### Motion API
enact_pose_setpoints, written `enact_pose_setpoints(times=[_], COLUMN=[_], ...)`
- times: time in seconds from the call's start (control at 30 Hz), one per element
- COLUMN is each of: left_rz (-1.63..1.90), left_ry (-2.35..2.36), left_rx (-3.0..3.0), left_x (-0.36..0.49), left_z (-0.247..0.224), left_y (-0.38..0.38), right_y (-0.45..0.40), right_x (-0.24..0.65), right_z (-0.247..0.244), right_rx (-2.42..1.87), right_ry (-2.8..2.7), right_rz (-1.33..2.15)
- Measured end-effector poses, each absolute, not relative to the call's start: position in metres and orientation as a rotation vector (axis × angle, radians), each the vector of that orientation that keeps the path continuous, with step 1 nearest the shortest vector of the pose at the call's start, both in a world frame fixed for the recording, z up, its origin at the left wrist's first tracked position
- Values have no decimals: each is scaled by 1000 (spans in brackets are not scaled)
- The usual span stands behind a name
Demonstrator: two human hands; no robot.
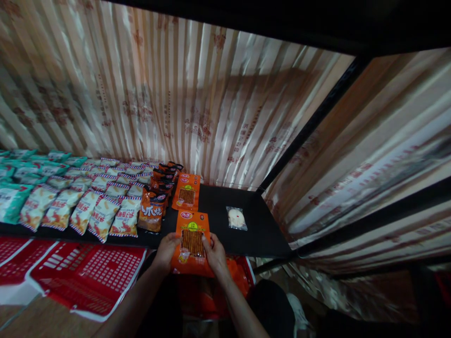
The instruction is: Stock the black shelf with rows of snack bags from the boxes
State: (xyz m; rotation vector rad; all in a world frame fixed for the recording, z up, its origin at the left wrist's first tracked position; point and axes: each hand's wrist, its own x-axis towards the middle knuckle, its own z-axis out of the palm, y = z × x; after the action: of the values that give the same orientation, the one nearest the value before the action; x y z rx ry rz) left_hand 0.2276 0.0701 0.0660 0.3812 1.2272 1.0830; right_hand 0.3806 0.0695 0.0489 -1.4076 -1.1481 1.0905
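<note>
Both of my hands grip an orange snack packet (192, 234) by its sides, at the front edge of the black shelf (214, 202). My left hand (166, 252) closes on its left edge and my right hand (215, 254) on its right edge. Brown sticks show through the packet's clear window. Just behind it, another orange packet (186, 191) of the same kind lies on the shelf. To the left stands a column of dark orange snack bags (152, 211). A small clear packet with a round white item (236, 218) lies to the right.
Rows of white and striped snack bags (102, 217) and teal bags (12, 202) fill the shelf's left side. Below are red baskets (95, 272), one beneath my hands holding orange packets. A black post (313, 126) slants up at the right, with printed sheeting (197, 108) behind.
</note>
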Motion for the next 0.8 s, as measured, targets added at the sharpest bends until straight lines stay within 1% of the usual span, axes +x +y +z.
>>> enact_pose_setpoints(times=[0.27,0.47,0.6,0.8], left_rz=[1120,1135,1166,1153], left_ry=[1268,1272,1272,1298], left_rx=[381,351,328,364], left_x=[224,219,217,218], left_z=[72,68,65,71], left_y=[91,102,106,109], right_y=[95,107,113,120], right_x=[377,373,371,371], right_z=[38,34,35,38], right_rx=[-1357,-1423,-1413,-1519], right_ry=[-1183,-1206,-1197,-1232], right_rz=[1162,1105,1128,1048])
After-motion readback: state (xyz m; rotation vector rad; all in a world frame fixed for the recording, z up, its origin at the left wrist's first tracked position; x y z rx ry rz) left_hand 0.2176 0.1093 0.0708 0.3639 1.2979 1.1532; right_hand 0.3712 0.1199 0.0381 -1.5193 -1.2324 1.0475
